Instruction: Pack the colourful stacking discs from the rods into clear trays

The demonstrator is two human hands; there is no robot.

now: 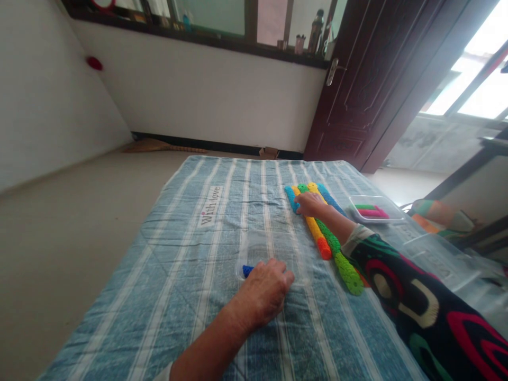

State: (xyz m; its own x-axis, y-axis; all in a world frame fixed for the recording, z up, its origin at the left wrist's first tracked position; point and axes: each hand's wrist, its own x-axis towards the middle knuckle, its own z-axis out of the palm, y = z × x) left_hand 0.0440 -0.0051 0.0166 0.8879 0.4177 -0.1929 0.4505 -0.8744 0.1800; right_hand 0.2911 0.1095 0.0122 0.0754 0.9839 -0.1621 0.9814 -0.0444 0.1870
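My left hand (265, 290) is curled over the near edge of a clear plastic box (260, 243), its fingertips partly hidden. A dark blue piece (247, 271) shows in the box, just left of this hand. Farther forward, my right hand (311, 204) has its fingers closed at the light blue rod (290, 196), the leftmost in a row of coloured foam-like rods lying side by side. Beside it lie a yellow rod with an orange-red end (315, 230), a green rod (344, 267) and a darker blue rod (329, 197). My right forearm covers part of the row.
A clear box (359, 219) with green and pink pieces stands at right. Nearer lie other clear plastic containers or lids (440, 259). A striped blue cloth (182, 254) covers the table, whose far edge faces a wall and a dark red door (357, 79).
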